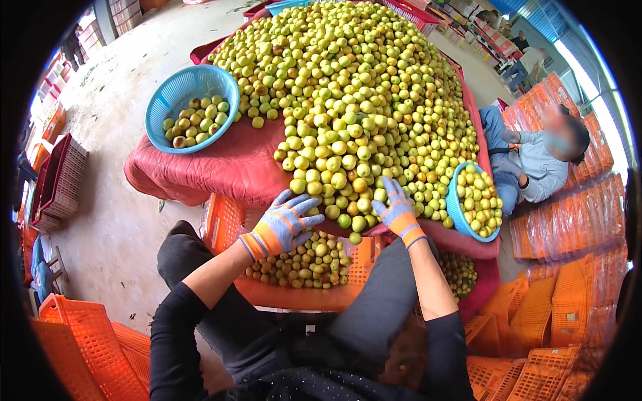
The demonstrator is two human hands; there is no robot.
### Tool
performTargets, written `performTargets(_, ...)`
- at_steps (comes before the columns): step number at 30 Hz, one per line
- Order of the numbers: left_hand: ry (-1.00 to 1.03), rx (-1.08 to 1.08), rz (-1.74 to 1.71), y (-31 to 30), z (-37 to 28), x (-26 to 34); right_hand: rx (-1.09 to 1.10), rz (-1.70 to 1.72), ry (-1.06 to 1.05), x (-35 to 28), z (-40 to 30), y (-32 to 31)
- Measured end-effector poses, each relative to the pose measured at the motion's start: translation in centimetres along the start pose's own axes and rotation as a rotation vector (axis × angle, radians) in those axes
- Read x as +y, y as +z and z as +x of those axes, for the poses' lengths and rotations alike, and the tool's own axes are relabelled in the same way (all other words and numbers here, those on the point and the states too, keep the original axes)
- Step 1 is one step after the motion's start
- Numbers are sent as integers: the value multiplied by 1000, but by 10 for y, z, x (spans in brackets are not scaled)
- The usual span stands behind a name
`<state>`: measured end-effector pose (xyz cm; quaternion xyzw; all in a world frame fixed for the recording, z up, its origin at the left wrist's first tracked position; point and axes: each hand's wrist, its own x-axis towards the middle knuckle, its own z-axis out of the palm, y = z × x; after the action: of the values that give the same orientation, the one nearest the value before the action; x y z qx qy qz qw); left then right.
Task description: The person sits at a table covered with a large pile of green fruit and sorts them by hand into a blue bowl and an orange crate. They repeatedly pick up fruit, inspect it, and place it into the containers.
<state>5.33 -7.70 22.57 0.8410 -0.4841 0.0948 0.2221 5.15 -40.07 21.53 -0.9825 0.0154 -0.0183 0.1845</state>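
A large heap of round yellow-green fruit [346, 115], which look like jujubes, covers the table in front of me. My left hand [281, 225], in a grey and orange knit glove, is at the heap's near edge, fingers spread and no fruit visibly held. Across from it, my right hand [399, 213] wears a matching glove; its parted fingers reach up against the front fruit. Between the hands, one fruit [355, 237] sits at the very edge of the padded red cover [225, 165]. Below, between my knees, an orange crate [281, 295] holds more fruit, partly hidden by my left hand.
On the cover's left stands a blue plastic basket [168, 90] partly filled with browner fruit. A fuller blue basket [455, 210] tilts at the right corner. Beyond it sits a gloved person [536, 155]. Orange crates [85, 336] flank me on both sides.
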Motion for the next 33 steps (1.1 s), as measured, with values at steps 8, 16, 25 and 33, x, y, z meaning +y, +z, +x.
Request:
performTargets(8, -200, 428, -290, -6, 19, -17, 29, 209, -66, -6, 17, -6)
performTargets(16, -337, 48, 187, 2, 14, -30, -172, 45, -248, -97, -10, 13)
performTargets(25, -108, -38, 136, 1, 21, -15, 131, -216, -383, -114, 35, 23)
performTargets(33, -274, 510, -92, 1, 40, -66, 252, 148, -574, -69, 58, -1)
